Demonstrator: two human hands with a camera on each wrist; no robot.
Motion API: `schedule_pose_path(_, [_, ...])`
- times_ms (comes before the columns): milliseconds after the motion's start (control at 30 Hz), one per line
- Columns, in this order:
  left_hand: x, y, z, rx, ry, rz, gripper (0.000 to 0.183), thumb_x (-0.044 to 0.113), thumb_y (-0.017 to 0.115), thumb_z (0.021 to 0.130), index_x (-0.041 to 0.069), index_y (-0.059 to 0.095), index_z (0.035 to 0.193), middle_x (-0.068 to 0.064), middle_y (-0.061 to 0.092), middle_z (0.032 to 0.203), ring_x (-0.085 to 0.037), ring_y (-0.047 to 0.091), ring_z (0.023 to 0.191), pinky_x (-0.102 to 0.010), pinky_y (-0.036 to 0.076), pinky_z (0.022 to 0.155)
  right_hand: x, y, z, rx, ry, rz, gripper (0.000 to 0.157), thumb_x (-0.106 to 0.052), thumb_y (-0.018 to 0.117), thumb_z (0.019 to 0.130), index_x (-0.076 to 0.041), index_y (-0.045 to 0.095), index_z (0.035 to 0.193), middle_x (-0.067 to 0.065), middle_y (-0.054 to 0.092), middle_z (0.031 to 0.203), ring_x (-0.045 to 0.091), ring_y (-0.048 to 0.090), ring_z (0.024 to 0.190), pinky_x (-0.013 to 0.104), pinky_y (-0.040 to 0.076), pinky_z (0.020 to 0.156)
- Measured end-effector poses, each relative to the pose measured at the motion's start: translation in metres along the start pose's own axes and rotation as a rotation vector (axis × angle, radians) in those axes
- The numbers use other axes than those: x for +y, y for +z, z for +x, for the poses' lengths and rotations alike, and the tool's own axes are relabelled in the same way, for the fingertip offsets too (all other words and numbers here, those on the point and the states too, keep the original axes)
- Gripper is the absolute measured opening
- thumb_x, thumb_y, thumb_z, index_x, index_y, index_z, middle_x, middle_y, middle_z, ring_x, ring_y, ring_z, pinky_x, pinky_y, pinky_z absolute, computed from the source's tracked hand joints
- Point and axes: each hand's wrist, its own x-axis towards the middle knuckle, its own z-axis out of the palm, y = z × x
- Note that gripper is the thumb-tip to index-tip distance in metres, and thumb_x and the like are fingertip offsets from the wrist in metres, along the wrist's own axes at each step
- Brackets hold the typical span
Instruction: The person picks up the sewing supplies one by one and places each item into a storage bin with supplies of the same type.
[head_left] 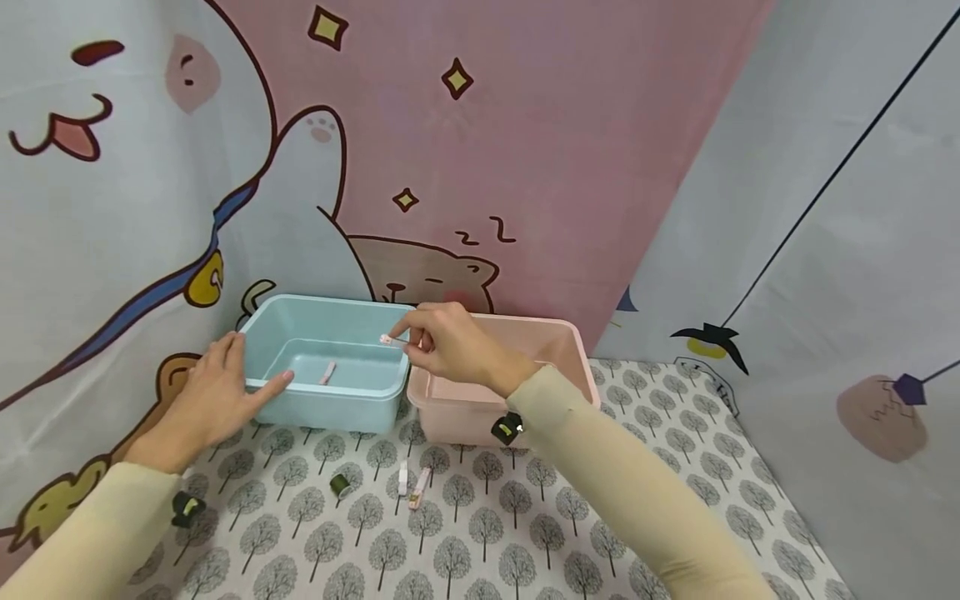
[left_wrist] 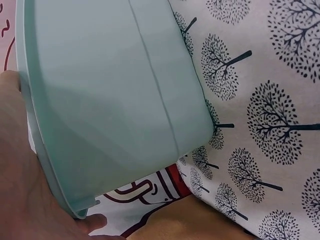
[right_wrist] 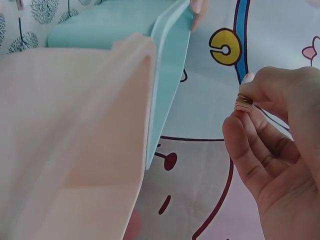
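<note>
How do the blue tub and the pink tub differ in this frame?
In the head view, the blue tub stands left, the pink tub right. The left hand touches the blue tub's rim; the right sleeve crosses in front of the pink tub. A thin strip shows inside the blue tub; the pink tub's inside is partly hidden. Both are rectangular with rounded corners, on tree-print cloth.
</note>
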Motion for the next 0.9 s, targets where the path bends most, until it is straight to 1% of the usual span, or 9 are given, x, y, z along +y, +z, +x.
schedule_pose_path(100, [0.0,-0.002,0.001,-0.002,-0.001,0.0,0.125,0.074,0.059,0.112,-0.02,0.009,0.178,-0.052,0.015,0.181,-0.08,0.021,0.162,-0.097,0.021,0.126,0.005,0.0,0.009,-0.003,0.033,-0.033,0.024,-0.002,0.078,0.105,-0.01,0.088,0.125,0.005,0.079,0.095,0.012,0.074,0.081,0.017,0.061,0.075])
schedule_pose_path(200, [0.0,-0.003,0.0,-0.003,-0.002,0.004,0.125,0.074,0.059,0.112,-0.02,0.009,0.178,-0.053,0.016,0.181,-0.08,0.022,0.162,-0.098,0.021,0.125,0.008,0.0,0.018,-0.026,0.067,-0.065,0.025,-0.006,0.076,0.107,-0.013,0.087,0.128,0.004,0.078,0.097,0.011,0.075,0.085,0.016,0.059,0.077])
schedule_pose_path(333, [0.0,-0.005,0.0,-0.016,-0.012,0.006,0.125,0.075,0.058,0.113,-0.02,0.008,0.178,-0.052,0.014,0.181,-0.081,0.02,0.162,-0.1,0.02,0.124,0.012,0.001,0.026,-0.052,0.109,-0.053,0.026,-0.006,0.075,0.109,-0.014,0.086,0.132,0.004,0.079,0.101,0.012,0.076,0.09,0.019,0.061,0.081])
schedule_pose_path(500, [0.002,-0.005,0.0,-0.02,-0.004,0.006,0.125,0.075,0.058,0.113,-0.02,0.008,0.178,-0.052,0.015,0.181,-0.081,0.021,0.161,-0.099,0.02,0.125,0.019,0.004,0.037,-0.053,0.158,-0.041,0.027,-0.007,0.076,0.11,-0.015,0.087,0.133,0.003,0.081,0.099,0.014,0.077,0.092,0.024,0.062,0.082])
schedule_pose_path(700, [0.001,-0.004,-0.001,0.006,0.011,0.01,0.123,0.072,0.06,0.113,-0.022,0.012,0.176,-0.054,0.019,0.178,-0.08,0.026,0.158,-0.099,0.023,0.122,0.028,0.014,0.05,-0.074,0.207,-0.05,0.027,-0.011,0.075,0.111,-0.017,0.086,0.135,0.001,0.082,0.102,0.014,0.079,0.094,0.023,0.061,0.079])
schedule_pose_path(800, [0.0,-0.002,-0.001,0.01,0.013,0.007,0.123,0.071,0.061,0.113,-0.022,0.012,0.176,-0.053,0.02,0.178,-0.08,0.027,0.158,-0.099,0.024,0.122,0.031,0.019,0.055,-0.081,0.233,-0.06,0.027,-0.011,0.074,0.112,-0.018,0.086,0.136,0.0,0.081,0.102,0.013,0.076,0.089,0.021,0.058,0.075])
schedule_pose_path(900, [0.0,-0.001,-0.001,0.001,0.009,0.0,0.123,0.072,0.06,0.112,-0.02,0.011,0.177,-0.053,0.018,0.179,-0.08,0.025,0.159,-0.1,0.022,0.122,0.035,0.023,0.058,-0.073,0.251,-0.072,0.028,-0.011,0.074,0.112,-0.018,0.086,0.136,0.001,0.08,0.101,0.011,0.069,0.081,0.019,0.052,0.07])
